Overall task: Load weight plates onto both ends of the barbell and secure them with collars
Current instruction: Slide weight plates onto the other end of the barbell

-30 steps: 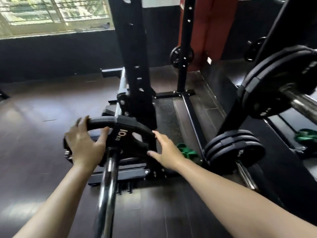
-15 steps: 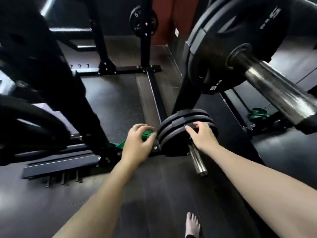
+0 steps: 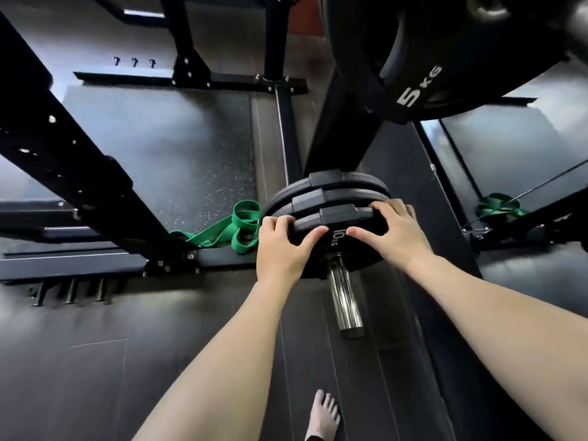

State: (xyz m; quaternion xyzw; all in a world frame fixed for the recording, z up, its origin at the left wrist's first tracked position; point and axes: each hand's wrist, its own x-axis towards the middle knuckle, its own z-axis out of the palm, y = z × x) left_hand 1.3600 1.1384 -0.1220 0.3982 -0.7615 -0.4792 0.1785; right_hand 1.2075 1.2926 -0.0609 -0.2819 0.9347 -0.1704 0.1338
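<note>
Three black weight plates stand side by side on a low chrome storage peg [image 3: 345, 300] near the floor. The nearest one, a 10 kg plate [image 3: 340, 246], has both of my hands on its upper rim. My left hand [image 3: 283, 246] curls over the rim's left side with the thumb on the plate's face. My right hand [image 3: 394, 230] grips the right side the same way. Two more plates [image 3: 343, 186] stand behind it. Overhead at the upper right hangs a large 5 kg plate [image 3: 445, 58] on a raised bar.
A black rack upright [image 3: 73, 160] slants across the left, with its base beams on the floor. Green resistance bands [image 3: 235, 227] lie by the rack foot, and another green band [image 3: 499, 206] lies at the right. My bare foot [image 3: 323, 415] stands on the dark floor below.
I have turned from the barbell sleeve to the low plate stack. Both hands have come onto the rim of the nearest 10 kg plate and closed on it.
</note>
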